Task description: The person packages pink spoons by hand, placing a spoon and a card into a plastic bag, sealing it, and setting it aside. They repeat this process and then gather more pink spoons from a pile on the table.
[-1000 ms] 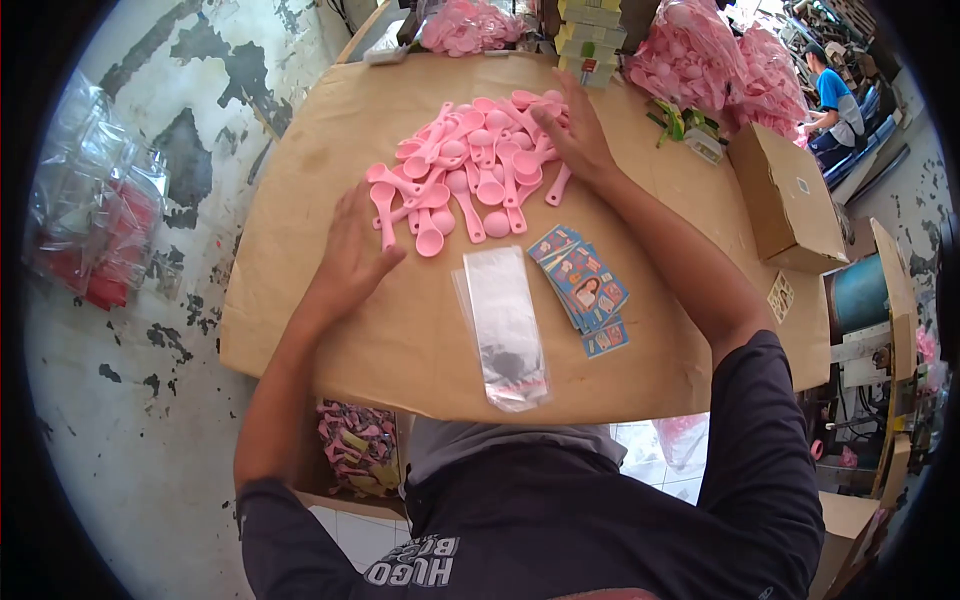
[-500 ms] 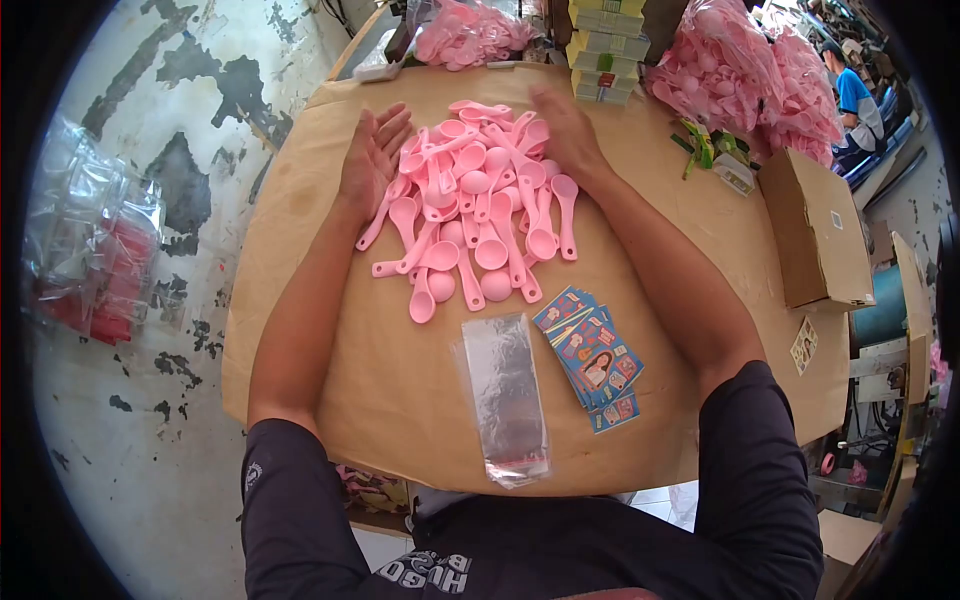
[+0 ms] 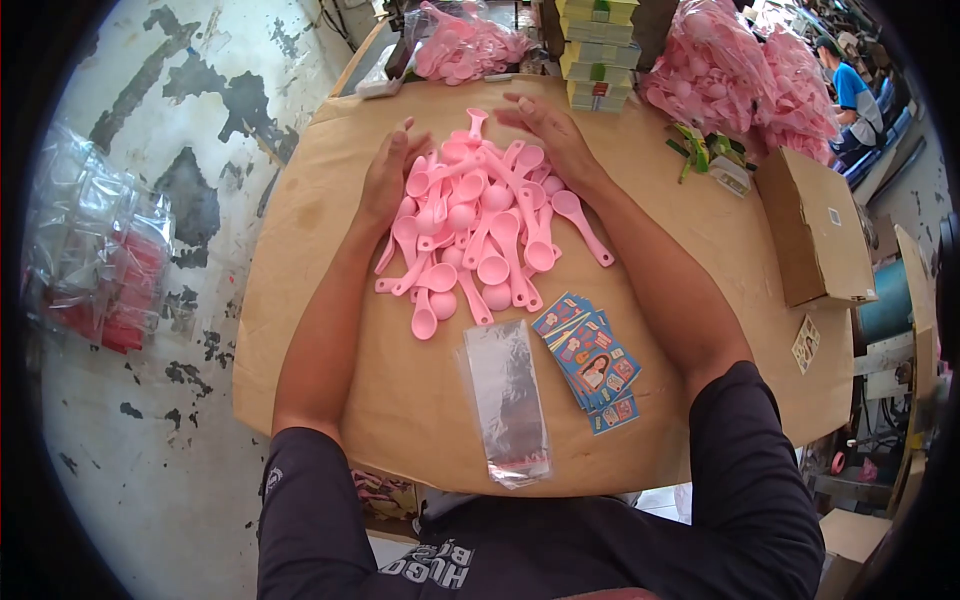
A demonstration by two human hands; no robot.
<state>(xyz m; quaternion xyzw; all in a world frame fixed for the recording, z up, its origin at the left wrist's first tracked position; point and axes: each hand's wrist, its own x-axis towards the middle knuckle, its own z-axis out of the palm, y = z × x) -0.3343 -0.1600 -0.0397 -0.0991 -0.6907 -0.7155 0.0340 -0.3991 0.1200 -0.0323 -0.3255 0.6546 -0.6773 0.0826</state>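
A heap of pink plastic measuring spoons (image 3: pixel 470 215) lies on the brown-covered table (image 3: pixel 300 260). At the heap's left side my left hand (image 3: pixel 390 175) is open, palm turned inward, its fingers partly behind the spoons. My right hand (image 3: pixel 552 137) curves around the far right of the heap, fingers spread and holding nothing. Nearer to me lies a stack of clear plastic sleeves (image 3: pixel 507 400). Beside it, on the right, is a fanned stack of blue printed cards (image 3: pixel 592 362).
Stacks of yellowish cards (image 3: pixel 597 60) stand at the back. Bags of pink spoons (image 3: pixel 710 70) fill the back right, near a cardboard box (image 3: pixel 815 235). Another spoon bag (image 3: pixel 465 45) sits at the back left. A person (image 3: pixel 850 100) sits far right.
My hands have shifted slightly around the heap, and some spoons have moved inward or turned. One spoon at the right now points outward toward me. The view has shifted a little.
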